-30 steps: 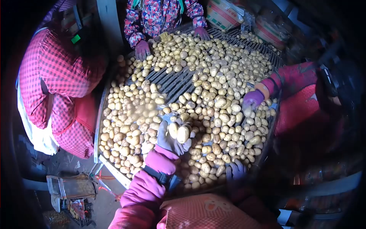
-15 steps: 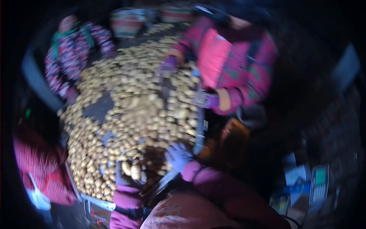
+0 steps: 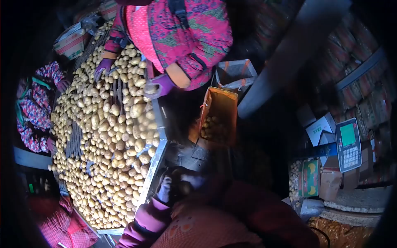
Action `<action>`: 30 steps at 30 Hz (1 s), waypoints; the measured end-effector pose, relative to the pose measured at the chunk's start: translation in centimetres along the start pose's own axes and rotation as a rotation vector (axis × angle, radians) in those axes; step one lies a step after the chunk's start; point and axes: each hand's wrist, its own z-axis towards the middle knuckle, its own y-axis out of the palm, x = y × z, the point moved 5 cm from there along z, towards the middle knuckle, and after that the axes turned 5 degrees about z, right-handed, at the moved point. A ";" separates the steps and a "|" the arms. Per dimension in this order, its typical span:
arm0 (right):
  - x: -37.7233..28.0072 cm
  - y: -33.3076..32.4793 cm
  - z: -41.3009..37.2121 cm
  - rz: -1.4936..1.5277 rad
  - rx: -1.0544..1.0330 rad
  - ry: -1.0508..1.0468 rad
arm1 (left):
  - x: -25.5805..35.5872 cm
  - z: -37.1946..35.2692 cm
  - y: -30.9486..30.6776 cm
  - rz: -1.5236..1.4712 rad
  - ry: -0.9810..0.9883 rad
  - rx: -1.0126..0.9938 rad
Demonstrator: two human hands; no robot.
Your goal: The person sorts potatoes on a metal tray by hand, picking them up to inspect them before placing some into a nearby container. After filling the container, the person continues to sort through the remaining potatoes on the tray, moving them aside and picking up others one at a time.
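Many potatoes cover the slatted sorting table, spread up to its metal rim. My left hand, in a greyish glove, is just off that rim, close to my body. Its fingers curl towards a dark area, and what lies in them is too dim to name. My right hand is blurred and in shadow, close beside the left one. A dim brownish rounded shape shows between the two hands. An orange-rimmed crate with some potatoes in it stands beyond them.
Across the table's corner a person in a pink patterned jacket has purple-gloved hands at the potatoes. Two more people work along the left side. A pale crate, a post, a digital scale and boxes are to the right.
My view has turned right. Both hands have come off the potatoes and drawn together beside the rim. Earlier, potatoes showed at my left hand and my right hand was spread open.
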 end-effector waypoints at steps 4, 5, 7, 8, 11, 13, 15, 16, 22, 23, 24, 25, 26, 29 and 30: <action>-0.3 -3.5 -5.1 0.254 0.209 0.120 | 3.6 2.1 9.4 0.457 -0.245 0.134; -0.8 -4.4 -6.2 0.277 0.260 0.115 | 3.5 2.9 10.6 0.349 -0.223 0.034; -2.6 -6.7 -8.1 0.300 0.379 0.083 | 3.5 2.2 10.7 0.283 -0.327 0.119; -3.9 -8.4 -9.2 0.301 0.454 0.060 | 3.3 1.3 9.2 0.273 -0.372 0.198; -9.4 -14.3 -13.7 0.211 0.741 -0.075 | 2.3 -0.8 4.8 0.226 -0.352 0.335; -13.6 -18.4 -17.0 0.095 0.941 -0.168 | 2.9 -2.1 2.2 0.331 -0.329 0.474; -16.9 -21.6 -20.1 -0.036 1.112 -0.206 | 4.0 -3.7 0.9 0.274 -0.424 0.725; -18.0 -22.8 -21.4 -0.123 1.190 -0.201 | 3.8 -5.2 -0.5 0.341 -0.329 0.720; -19.9 -23.8 -17.6 -1.175 1.223 -0.003 | 1.7 -11.7 -4.5 0.265 -0.240 0.783; -19.7 -20.9 -14.4 -1.332 1.093 -0.094 | 1.0 -13.1 -4.9 0.029 -0.116 0.766; -19.4 -17.7 -10.8 -1.435 0.937 -0.222 | 0.5 -14.2 -6.4 0.521 -0.166 0.830; -18.8 -13.4 -7.1 -1.496 0.775 -0.329 | 0.5 -14.8 -7.3 1.005 -0.263 0.880; -18.2 -7.9 -3.2 -1.540 0.619 -0.375 | 4.9 -14.1 -2.7 1.185 -0.171 0.921; -14.8 5.7 5.0 -1.750 0.181 -0.638 | 8.5 -14.5 0.8 1.395 0.117 0.943; -13.2 7.9 7.1 -1.752 0.078 -0.604 | 8.3 -15.3 0.3 1.447 0.111 0.999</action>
